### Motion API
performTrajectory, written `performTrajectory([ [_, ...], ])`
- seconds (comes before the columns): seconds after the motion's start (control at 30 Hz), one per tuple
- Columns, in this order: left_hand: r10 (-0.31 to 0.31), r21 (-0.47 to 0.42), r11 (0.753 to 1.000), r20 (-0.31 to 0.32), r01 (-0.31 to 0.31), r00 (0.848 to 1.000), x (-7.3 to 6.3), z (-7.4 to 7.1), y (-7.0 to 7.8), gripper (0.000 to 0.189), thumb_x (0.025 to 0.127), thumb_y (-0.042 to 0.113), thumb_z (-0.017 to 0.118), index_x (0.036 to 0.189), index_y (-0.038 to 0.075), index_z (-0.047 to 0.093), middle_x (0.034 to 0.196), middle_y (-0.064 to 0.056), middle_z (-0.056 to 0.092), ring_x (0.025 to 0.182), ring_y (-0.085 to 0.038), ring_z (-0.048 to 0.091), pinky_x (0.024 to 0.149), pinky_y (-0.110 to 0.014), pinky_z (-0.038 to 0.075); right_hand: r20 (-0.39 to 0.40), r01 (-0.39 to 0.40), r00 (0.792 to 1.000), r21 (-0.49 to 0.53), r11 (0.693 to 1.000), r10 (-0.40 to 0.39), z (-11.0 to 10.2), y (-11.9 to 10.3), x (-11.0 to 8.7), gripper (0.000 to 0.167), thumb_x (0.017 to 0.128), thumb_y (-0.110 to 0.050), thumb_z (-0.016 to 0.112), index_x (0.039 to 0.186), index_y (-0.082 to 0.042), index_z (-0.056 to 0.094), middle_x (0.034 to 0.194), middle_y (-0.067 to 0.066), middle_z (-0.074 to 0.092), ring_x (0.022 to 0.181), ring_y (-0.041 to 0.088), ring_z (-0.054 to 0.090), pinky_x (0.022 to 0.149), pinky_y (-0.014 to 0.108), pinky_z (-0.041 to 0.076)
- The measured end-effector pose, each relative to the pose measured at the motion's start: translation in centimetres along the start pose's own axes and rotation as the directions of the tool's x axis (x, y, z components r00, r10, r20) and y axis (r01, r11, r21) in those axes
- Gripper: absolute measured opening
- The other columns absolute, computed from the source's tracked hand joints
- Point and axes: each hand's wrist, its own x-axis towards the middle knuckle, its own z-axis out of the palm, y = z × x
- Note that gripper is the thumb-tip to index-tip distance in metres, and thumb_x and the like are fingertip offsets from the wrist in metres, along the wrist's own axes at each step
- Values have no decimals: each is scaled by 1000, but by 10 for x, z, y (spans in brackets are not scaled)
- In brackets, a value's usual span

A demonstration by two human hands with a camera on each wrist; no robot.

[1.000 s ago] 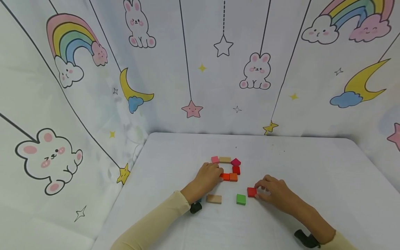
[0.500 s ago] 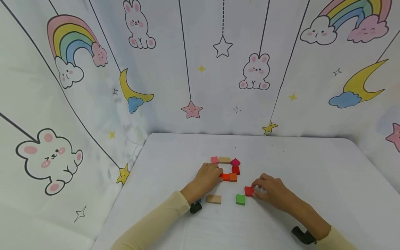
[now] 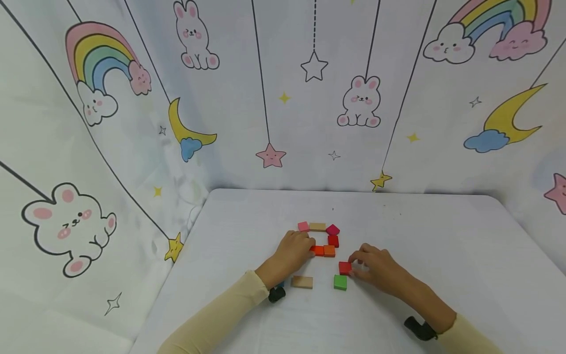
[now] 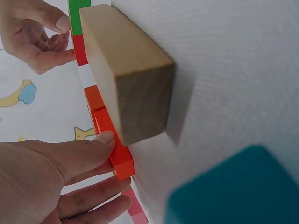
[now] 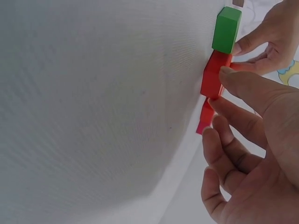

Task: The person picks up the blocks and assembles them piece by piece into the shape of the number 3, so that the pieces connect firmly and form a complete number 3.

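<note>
My left hand (image 3: 293,251) pinches an orange-red block (image 4: 114,144) at the near-left corner of a small ring of blocks. An orange block (image 3: 329,251) adjoins it on the right. Between thumb and forefinger, my right hand (image 3: 376,268) grips a red block (image 3: 344,268) just beyond a green block (image 3: 340,282). In the right wrist view the red block (image 5: 212,77) overlaps the green one's lower end. The ring's far side has a pink block (image 3: 303,226), a tan block (image 3: 317,227) and a crimson pentagon-shaped block (image 3: 332,229); another red block (image 3: 333,241) forms its right side.
A natural wooden block (image 3: 302,282) lies nearer the person, left of the green one. Close beside it, a teal block (image 4: 233,191) is mostly hidden under the left wrist in the head view. The white table (image 3: 442,246) meets a printed cloth backdrop (image 3: 239,98).
My right hand has slid the red block leftward and slightly away from the person, from right of the green block to just behind it. The left hand has stayed in place.
</note>
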Motion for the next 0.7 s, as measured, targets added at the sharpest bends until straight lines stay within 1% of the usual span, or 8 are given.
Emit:
performTrajectory([
  [0.23,-7,-15,1000,10,7,1000,1,-1,0,27,96,36,80,117,19,79,106,3,75,103,-14,67,102,-36,53,14,-17,1000,-20,1000,17,2,-3,6,28,84,-27,89,109,-21,77,97,-6,63,94,11,61,76,34,47],
  [0.4,-4,-18,1000,6,4,1000,0,-3,0,27,95,35,80,116,18,80,105,2,76,102,-14,67,100,-36,53,11,-7,1000,-15,1000,7,2,-4,8,27,85,-26,89,108,-20,77,97,-5,62,93,11,61,75,34,47],
  [0.7,-6,-7,1000,7,6,1000,0,-3,1,28,96,36,80,117,18,79,106,2,76,104,-15,67,99,-35,53,23,-17,1000,-2,1000,17,0,-11,11,27,85,-27,89,108,-20,78,98,-5,63,93,11,61,77,35,49],
])
